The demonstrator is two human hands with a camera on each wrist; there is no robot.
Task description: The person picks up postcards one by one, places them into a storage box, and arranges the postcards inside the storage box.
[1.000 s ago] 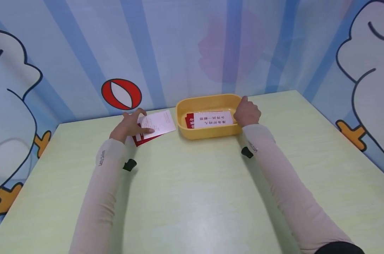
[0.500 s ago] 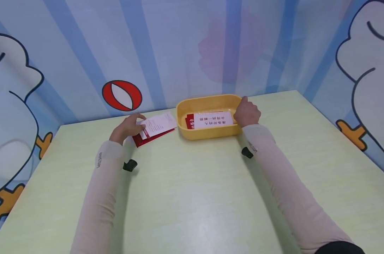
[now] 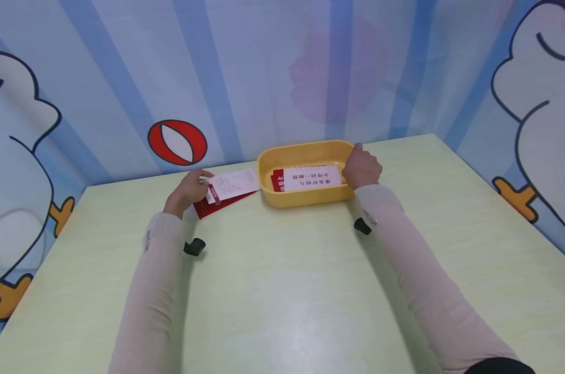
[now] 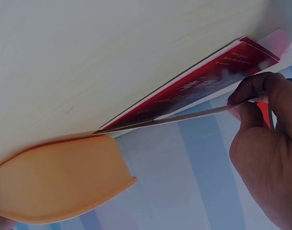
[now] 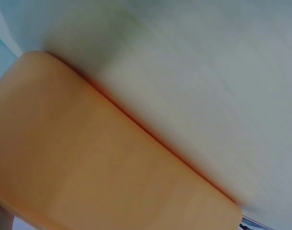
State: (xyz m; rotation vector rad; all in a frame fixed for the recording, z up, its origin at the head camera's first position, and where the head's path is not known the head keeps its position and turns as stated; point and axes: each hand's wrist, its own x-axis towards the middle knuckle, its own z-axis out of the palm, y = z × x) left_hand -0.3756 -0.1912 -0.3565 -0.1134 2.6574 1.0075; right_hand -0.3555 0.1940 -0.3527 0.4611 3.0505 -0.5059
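Okay, I see the left hand (image 3: 188, 190) pinching 1 white card (image 3: 234, 185) above red cards (image 4: 196, 88), left of the yellow tray (image 3: 310, 198); right hand (image 3: 363, 167) grips its right rim.

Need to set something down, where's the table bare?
Between the left sleeve and right sleeve, in front of the yellow tray, the table is bare, also outside each sleeve. It's crowded at the back: left hand, white card, red card, tray, right hand.
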